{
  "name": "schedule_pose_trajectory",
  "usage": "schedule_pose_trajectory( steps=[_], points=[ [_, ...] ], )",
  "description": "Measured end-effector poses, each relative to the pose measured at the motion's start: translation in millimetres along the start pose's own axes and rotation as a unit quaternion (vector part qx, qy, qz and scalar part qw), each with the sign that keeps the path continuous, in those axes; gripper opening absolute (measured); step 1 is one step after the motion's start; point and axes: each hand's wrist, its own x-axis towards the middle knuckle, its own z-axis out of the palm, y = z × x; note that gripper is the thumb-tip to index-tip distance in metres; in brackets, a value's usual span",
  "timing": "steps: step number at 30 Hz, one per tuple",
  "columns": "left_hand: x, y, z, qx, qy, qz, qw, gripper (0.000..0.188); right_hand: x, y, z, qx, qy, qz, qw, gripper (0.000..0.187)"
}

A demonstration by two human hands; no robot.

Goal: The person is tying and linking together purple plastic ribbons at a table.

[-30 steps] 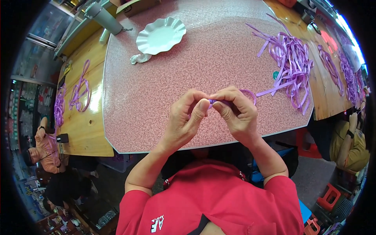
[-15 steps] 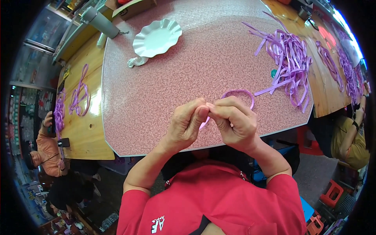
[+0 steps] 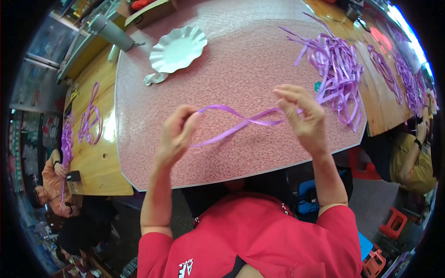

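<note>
A narrow purple ribbon (image 3: 223, 134) stretches between my hands above the pink table, its two strands crossing near the middle. My left hand (image 3: 178, 132) is closed on its left end, thumb against the fingers. My right hand (image 3: 306, 120) is at the other end, thumb and fingers stretched and apart. The ribbon runs behind the right thumb, and a bit shows in the gap by the palm; whether it is hooked on the fingers I cannot tell. A tangled heap of purple ribbons (image 3: 340, 76) lies just beyond my right hand.
The pink tabletop (image 3: 232, 76) carries a white wavy-rimmed plate (image 3: 178, 50), with a crumpled white piece (image 3: 155, 78) beside it. A grey bottle (image 3: 110, 32) and cardboard box (image 3: 153, 15) stand at the back left. Co-workers handle ribbons at left (image 3: 59, 173) and right (image 3: 410, 155).
My hands were pinched together at the middle; now they are wide apart, left hand leftward, right hand rightward and up. The purple ribbon is drawn out between them, and the right fingers have spread.
</note>
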Motion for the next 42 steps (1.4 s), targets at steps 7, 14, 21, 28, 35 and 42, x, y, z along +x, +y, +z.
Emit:
schedule_pose_trajectory(
  steps=[7,14,21,28,35,42],
  points=[
    [-13,-27,-41,0.343,0.076,0.093,0.932,0.036,-1,33,-86,-0.306,-0.095,-0.003,0.947,0.019],
    [-2,-8,3,0.329,0.092,0.158,0.926,0.039,-16,50,-52,-0.361,-0.104,-0.09,0.922,0.011],
    [12,33,62,0.202,-0.025,0.268,0.942,0.039,-13,8,13,-0.066,-0.128,-0.118,0.982,0.009],
    [22,33,48,0.174,0.036,0.42,0.89,0.029,9,-21,26,0.317,-0.21,0.247,0.892,0.021],
    [71,6,17,0.192,0.042,0.327,0.924,0.008,51,1,52,0.156,-0.161,0.15,0.963,0.015],
    [152,-81,-53,0.595,0.172,0.152,0.77,0.077,69,26,69,0.071,-0.15,0.135,0.977,0.016]
  ],
)
